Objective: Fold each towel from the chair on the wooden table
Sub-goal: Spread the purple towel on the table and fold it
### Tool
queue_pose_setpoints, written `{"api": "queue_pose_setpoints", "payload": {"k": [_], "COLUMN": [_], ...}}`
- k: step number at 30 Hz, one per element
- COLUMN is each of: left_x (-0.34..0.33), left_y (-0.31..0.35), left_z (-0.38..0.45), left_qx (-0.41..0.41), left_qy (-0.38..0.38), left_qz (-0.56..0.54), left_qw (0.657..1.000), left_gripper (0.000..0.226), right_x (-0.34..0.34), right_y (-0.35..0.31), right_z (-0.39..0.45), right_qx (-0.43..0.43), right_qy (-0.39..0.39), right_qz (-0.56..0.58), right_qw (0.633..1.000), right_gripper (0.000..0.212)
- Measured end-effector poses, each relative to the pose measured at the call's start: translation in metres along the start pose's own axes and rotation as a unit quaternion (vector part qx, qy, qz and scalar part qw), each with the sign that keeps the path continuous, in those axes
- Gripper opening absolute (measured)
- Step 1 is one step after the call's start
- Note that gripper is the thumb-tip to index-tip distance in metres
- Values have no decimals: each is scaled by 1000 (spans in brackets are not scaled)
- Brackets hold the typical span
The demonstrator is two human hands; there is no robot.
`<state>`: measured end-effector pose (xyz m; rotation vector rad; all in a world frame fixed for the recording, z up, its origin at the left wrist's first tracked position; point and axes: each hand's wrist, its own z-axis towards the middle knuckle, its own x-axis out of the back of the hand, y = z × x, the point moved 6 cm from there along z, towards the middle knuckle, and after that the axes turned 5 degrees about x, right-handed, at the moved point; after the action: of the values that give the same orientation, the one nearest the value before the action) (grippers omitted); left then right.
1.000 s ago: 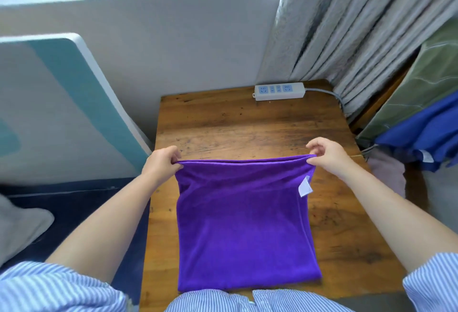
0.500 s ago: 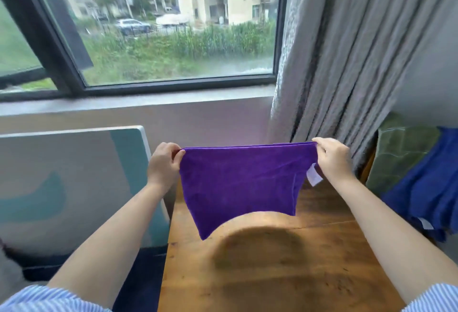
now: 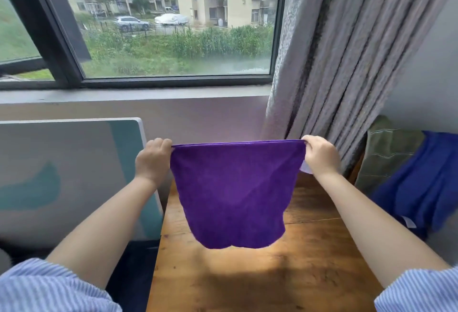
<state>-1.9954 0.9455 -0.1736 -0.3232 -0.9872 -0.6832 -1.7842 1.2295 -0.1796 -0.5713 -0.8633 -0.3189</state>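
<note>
A brown wooden table (image 3: 309, 269) stands under the window. A soft purple cloth towel (image 3: 233, 192) hangs in the air above it. The left hand (image 3: 152, 160) and the right hand (image 3: 321, 155) each pinch one top corner with curled fingers.

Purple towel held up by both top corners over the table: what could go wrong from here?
1. The purple towel hangs free above the wooden table, pinched only at its top corners by the left hand and the right hand; a slipped corner would likely undo the fold.
2. Its bottom edge looks bowed and uneven, so it may land creased.
3. The curtain hangs close behind the right hand and might snag.
</note>
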Motion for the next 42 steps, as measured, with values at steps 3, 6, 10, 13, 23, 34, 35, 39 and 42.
{"api": "queue_pose_setpoints", "payload": {"k": [3,6,10,13,23,34,35,39,42], "left_x": [-3,-18,-36,-43,-67,-91,-94,-127,-147], "left_y": [-5,-16,-22,-27,-23,-20,-22,-35,-38], "left_z": [-5,-6,-3,-3,-37,-92,-97,-100,-99], "left_qx": [-12,10,93,200,289,428,445,431,358], "left_qy": [-5,-54,-85,-80,-237,-428,-426,-372,-348], "left_qz": [-46,-14,-67,-277,-500,-546,-526,-391,-238], "left_qw": [999,998,990,936,781,578,587,723,833], "left_gripper": [11,15,24,16,30,30,29,29,14], "right_x": [1,-17,-24,-28,-40,-74,-78,-116,-146], "right_y": [-1,2,5,14,27,33,36,46,49], "right_z": [2,2,6,6,-27,-60,-63,-73,-82], "right_qx": [10,31,35,-27,-177,-263,-266,-228,-192], "right_qy": [14,-77,-59,-45,-134,-210,-208,-252,-295], "right_qz": [11,-6,21,151,345,349,330,201,136], "right_qw": [1000,997,997,987,912,875,881,919,926], "right_gripper": [22,23,21,19,35,38,38,21,25]}}
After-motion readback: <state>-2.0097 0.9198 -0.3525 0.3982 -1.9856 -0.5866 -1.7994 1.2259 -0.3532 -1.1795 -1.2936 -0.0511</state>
